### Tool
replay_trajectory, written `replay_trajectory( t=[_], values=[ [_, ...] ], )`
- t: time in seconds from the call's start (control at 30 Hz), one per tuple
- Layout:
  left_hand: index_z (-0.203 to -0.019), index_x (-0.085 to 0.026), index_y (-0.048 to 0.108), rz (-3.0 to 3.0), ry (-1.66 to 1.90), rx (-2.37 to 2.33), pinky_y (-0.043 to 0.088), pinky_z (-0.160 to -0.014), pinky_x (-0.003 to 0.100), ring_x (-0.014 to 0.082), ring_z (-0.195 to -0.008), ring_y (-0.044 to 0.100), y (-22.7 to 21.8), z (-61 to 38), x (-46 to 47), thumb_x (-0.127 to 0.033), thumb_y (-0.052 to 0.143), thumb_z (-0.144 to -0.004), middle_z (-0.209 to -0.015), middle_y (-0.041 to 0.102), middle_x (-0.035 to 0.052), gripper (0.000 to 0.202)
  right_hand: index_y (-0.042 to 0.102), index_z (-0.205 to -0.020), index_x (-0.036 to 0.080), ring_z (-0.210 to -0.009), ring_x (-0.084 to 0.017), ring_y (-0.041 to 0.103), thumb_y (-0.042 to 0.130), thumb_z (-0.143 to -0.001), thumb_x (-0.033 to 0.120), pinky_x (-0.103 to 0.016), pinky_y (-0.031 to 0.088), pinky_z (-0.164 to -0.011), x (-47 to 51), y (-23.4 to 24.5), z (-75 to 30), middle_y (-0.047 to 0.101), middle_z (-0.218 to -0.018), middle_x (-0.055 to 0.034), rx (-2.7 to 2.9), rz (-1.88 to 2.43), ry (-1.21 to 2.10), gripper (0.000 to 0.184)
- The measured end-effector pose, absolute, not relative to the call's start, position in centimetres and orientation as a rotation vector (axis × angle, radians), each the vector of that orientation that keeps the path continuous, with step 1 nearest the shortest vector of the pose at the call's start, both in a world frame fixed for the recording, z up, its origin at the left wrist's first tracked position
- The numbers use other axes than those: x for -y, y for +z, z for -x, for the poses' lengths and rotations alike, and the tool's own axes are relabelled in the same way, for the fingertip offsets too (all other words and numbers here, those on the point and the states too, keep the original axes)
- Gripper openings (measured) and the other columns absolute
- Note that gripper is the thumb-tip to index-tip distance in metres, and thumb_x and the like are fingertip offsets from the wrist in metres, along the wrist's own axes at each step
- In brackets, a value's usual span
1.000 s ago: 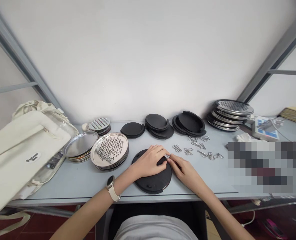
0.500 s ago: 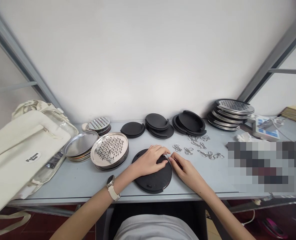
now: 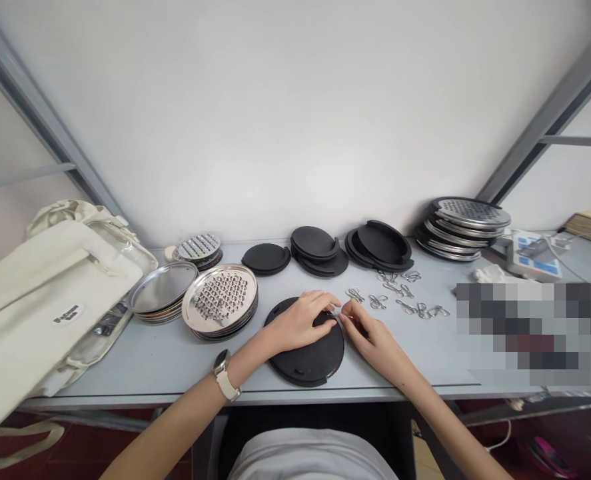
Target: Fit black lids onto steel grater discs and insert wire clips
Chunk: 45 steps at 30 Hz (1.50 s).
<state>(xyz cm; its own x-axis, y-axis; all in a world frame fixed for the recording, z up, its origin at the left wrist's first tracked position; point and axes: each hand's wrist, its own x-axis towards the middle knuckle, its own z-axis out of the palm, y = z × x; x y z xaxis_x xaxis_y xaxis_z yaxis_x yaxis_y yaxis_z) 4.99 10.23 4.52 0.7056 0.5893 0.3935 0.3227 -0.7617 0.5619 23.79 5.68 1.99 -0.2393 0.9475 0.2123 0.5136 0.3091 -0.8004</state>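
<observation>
A black round disc point(image 3: 306, 360) lies flat on the grey table point(image 3: 150, 360) in front of me. My left hand point(image 3: 298, 322) rests on its top, fingers curled toward its right rim. My right hand point(image 3: 372, 340) meets it there, fingertips pinched on a small metal wire clip point(image 3: 336, 313) at the disc's edge. A watch sits on my left wrist. More loose wire clips point(image 3: 395, 297) lie scattered just behind my right hand.
Stacks of black discs point(image 3: 320, 252) stand at the back. Perforated metal grater plates point(image 3: 220, 298) and plain metal plates point(image 3: 161, 287) are stacked left; another stack of grater plates point(image 3: 462, 227) is back right. A cream bag point(image 3: 40, 300) fills the left.
Both hands stayed on the disc's right rim, fingers shifting slightly around the clip. The view has drifted a little.
</observation>
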Motion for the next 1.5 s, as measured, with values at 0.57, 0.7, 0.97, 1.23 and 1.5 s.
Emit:
replay_trajectory(
  t=[0.57, 0.7, 0.97, 1.23, 1.5],
  values=[
    [-0.111, -0.02, 0.054, -2.469, 0.786, -0.672, 0.04, -0.097, 0.034, 0.0189, -0.107, 0.056, 4.73, -4.99, -10.23, -0.013, 0.055, -0.088, -0.113, 0.061, 0.0049, 0.024, 0.043, -0.09, 0.024, -0.063, -0.015, 0.049, 0.037, -0.098, 0.037, -0.025, 0.041, -0.062, -5.58, 2.19, -23.79, 0.051, -0.07, 0.0041, 1.874, 1.311, 0.776, 0.017],
    [-0.11, -0.02, 0.054, -2.467, 0.779, -0.66, 0.041, -0.097, 0.032, 0.0183, -0.106, 0.056, 4.67, -4.98, -10.25, -0.012, 0.054, -0.088, -0.112, 0.061, 0.005, 0.023, 0.042, -0.085, 0.024, -0.057, -0.014, 0.044, 0.037, -0.097, 0.038, -0.024, 0.038, -0.058, -5.65, 1.94, -23.79, 0.045, -0.063, 0.0061, 1.893, 1.314, 0.785, 0.019],
    [-0.109, -0.02, 0.054, -2.45, 0.766, -0.653, 0.042, -0.098, 0.034, 0.0191, -0.106, 0.057, 4.68, -4.97, -10.26, -0.012, 0.052, -0.088, -0.111, 0.061, 0.0056, 0.023, 0.043, -0.079, 0.023, -0.056, -0.014, 0.043, 0.036, -0.098, 0.036, -0.025, 0.036, -0.055, -5.61, 2.03, -23.77, 0.045, -0.062, 0.0053, 1.942, 1.322, 0.744, 0.024],
    [-0.11, -0.021, 0.054, -2.439, 0.757, -0.658, 0.043, -0.096, 0.035, 0.0197, -0.106, 0.057, 4.75, -5.0, -10.21, -0.012, 0.051, -0.088, -0.112, 0.06, 0.0056, 0.023, 0.039, -0.074, 0.023, -0.058, -0.016, 0.046, 0.035, -0.098, 0.034, -0.026, 0.037, -0.057, -5.71, 1.92, -23.64, 0.047, -0.064, 0.0029, 1.988, 1.343, 0.66, 0.027],
    [-0.109, -0.019, 0.054, -2.438, 0.764, -0.654, 0.044, -0.095, 0.032, 0.0186, -0.105, 0.057, 4.61, -4.99, -10.28, -0.013, 0.052, -0.089, -0.111, 0.061, 0.0058, 0.022, 0.04, -0.075, 0.023, -0.061, -0.017, 0.048, 0.033, -0.099, 0.034, -0.026, 0.038, -0.058, -5.65, 1.94, -23.68, 0.049, -0.066, 0.0022, 1.983, 1.338, 0.648, 0.026]
  ],
)
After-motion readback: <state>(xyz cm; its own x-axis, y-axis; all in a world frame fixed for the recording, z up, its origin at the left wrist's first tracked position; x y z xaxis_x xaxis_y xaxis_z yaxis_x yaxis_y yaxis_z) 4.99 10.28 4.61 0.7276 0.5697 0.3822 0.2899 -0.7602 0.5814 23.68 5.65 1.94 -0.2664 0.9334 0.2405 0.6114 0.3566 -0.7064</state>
